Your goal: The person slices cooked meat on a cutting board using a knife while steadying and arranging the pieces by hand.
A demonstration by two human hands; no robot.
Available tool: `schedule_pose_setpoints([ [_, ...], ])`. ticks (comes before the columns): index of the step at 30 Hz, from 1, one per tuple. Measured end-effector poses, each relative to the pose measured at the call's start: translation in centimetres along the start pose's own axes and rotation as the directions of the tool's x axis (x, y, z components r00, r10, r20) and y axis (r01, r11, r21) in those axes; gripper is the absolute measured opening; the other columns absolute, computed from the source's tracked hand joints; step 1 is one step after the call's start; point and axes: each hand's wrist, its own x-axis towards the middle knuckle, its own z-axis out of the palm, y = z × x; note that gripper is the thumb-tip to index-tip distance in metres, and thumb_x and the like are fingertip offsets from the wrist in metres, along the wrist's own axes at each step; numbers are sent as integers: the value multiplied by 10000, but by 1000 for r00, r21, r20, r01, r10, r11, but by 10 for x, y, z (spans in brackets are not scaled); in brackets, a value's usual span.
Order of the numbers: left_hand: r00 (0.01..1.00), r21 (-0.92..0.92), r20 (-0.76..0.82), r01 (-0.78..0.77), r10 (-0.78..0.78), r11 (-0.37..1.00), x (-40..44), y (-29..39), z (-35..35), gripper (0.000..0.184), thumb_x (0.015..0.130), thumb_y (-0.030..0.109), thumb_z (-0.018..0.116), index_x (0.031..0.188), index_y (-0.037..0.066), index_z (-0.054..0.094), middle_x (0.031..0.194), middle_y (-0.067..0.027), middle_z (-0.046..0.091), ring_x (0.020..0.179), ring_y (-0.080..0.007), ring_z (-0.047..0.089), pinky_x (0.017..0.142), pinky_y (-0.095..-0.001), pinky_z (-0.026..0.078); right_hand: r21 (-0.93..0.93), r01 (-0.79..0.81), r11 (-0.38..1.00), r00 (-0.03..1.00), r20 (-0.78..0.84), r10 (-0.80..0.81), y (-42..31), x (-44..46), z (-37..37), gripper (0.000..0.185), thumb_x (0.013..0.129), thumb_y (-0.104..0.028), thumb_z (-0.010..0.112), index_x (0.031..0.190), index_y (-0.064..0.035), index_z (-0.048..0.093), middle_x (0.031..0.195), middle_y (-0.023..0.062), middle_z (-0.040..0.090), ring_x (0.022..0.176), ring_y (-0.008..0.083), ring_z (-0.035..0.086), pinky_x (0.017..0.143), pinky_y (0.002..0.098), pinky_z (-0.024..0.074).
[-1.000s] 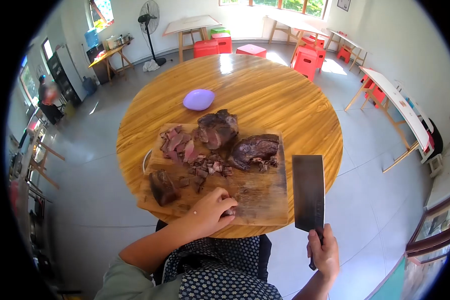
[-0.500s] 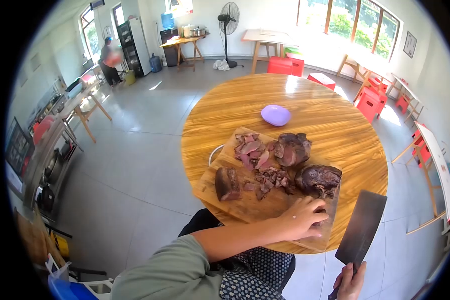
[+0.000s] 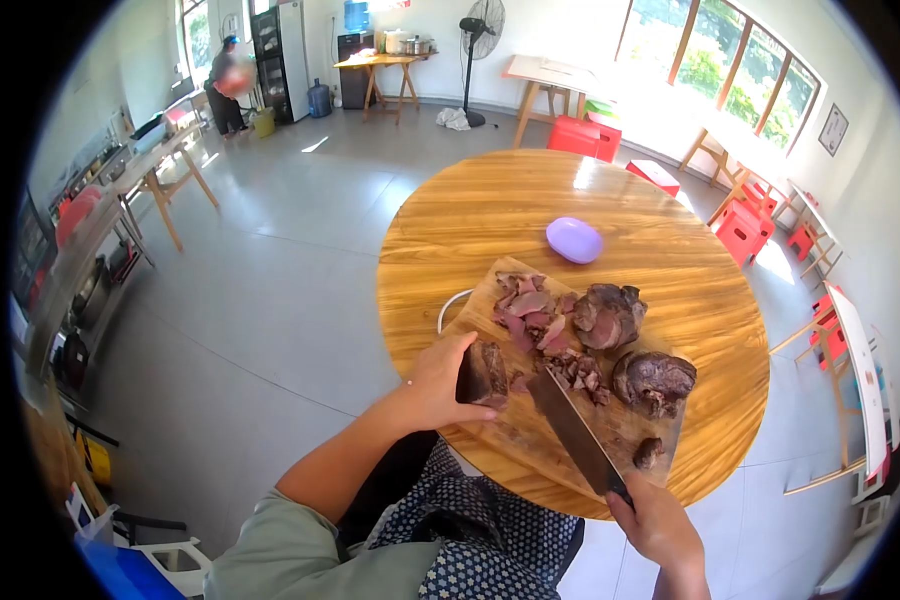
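My left hand (image 3: 433, 385) is spread around the left side of a dark meat block (image 3: 484, 374), thumb and fingers apart, at the left of the wooden cutting board (image 3: 540, 440). The handle of a broad cleaver (image 3: 578, 432) is in my right hand (image 3: 660, 522); its blade lies over the board, its tip beside the chopped meat (image 3: 577, 373). Pink meat slices (image 3: 528, 306) are at the board's upper left. Two large dark meat chunks, one upper (image 3: 610, 316) and one lower (image 3: 655, 381), sit at the right. A small meat piece (image 3: 648, 453) rests near the right edge.
A purple dish (image 3: 574, 240) stands on the round wooden table (image 3: 440, 220) beyond the board. Red stools (image 3: 743, 232) and side tables (image 3: 550, 72) stand farther back. Another person (image 3: 227, 88) is at the far left, near a dark cabinet.
My left hand has moved from the board's right side to the meat block on the left, leaving a small piece behind. The cleaver has come from beyond the table's edge to over the board.
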Motion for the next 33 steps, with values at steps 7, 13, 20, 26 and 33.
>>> schedule_pose_setpoints([
  [7, 998, -83, 15, 55, -54, 995, -5, 14, -12, 1072, 683, 393, 927, 1497, 3, 349, 1442, -251, 461, 1359, -402, 436, 1141, -467, 356, -72, -44, 996, 999, 26, 46, -6, 52, 2, 224, 971, -183, 651, 982, -13, 505, 747, 266, 597, 745, 511, 566, 633, 524, 440],
  [13, 999, -690, 32, 38, -22, 723, -13, 12, -11, 1009, 704, 299, 925, 1493, 1, 371, 1418, -163, 490, 1350, -283, 468, 1149, -405, 339, 75, -55, 996, 997, -55, 59, 4, 71, -1, 199, 989, -162, 632, 966, -16, 499, 694, 217, 607, 602, 403, 600, 564, 460, 459],
  [20, 972, -934, 232, 213, 31, 288, 7, 14, -14, 1028, 688, 150, 934, 1522, 27, 347, 1500, -122, 430, 1435, -240, 380, 1177, -384, 308, 575, -249, 779, 935, -65, 347, 4, 28, 18, 127, 1035, -94, 564, 972, -11, 491, 603, 16, 497, 461, 92, 467, 421, 267, 372],
  [26, 866, -520, 474, 130, 159, 844, 33, 28, -35, 975, 733, 314, 911, 1507, 35, 386, 1499, -126, 439, 1438, -270, 383, 1182, -391, 312, 599, -331, 729, 892, -53, 448, 4, -5, 13, 139, 1029, -94, 582, 993, -7, 479, 608, 21, 515, 472, 88, 488, 422, 263, 378],
  [33, 857, -225, 464, -127, 221, 966, 25, 31, -42, 1034, 687, 363, 933, 1486, 5, 384, 1520, -213, 383, 1399, -368, 389, 1172, -451, 326, 295, -351, 889, 931, 12, 364, 9, -9, 3, 217, 960, -194, 672, 1049, -32, 558, 806, 244, 616, 771, 476, 587, 671, 489, 479],
])
